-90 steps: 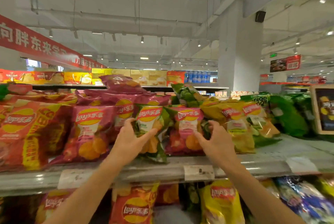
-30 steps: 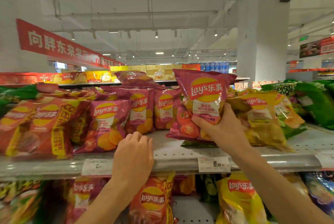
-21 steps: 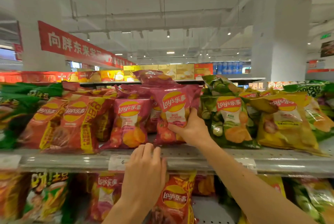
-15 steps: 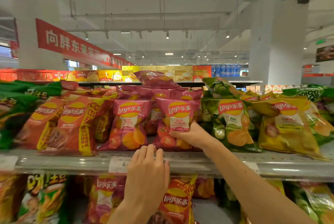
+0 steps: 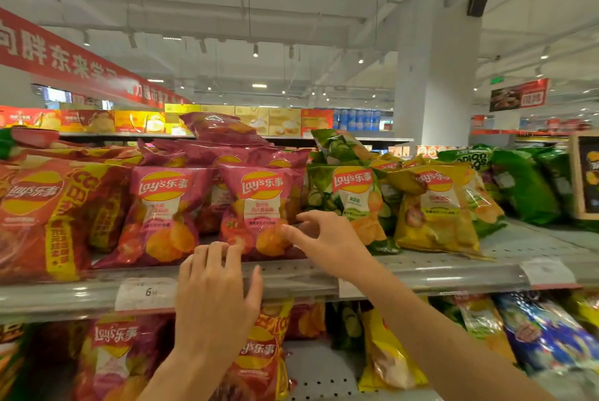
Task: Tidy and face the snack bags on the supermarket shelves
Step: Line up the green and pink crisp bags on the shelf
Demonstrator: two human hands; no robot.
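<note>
A pink Lay's bag (image 5: 256, 206) stands upright at the front of the grey shelf (image 5: 421, 274), label facing me, beside a matching pink bag (image 5: 162, 212). My right hand (image 5: 327, 242) hovers just right of its lower corner, fingers spread and relaxed, holding nothing. My left hand (image 5: 217, 290) rests on the shelf's front lip below the bag, fingers loosely bent over the edge. A green cucumber bag (image 5: 353, 199) and a yellow bag (image 5: 434, 216) stand to the right.
Large red Lay's bags (image 5: 42, 216) fill the left of the shelf, green onion-ring bags (image 5: 518, 183) the far right. More bags pile behind the front row. The lower shelf holds further bags (image 5: 259, 358). A white pillar (image 5: 434, 70) rises behind.
My right hand carried the pink bag leftward, set it upright beside the other pink bag, then let go and drew back. My left hand stayed on the shelf lip.
</note>
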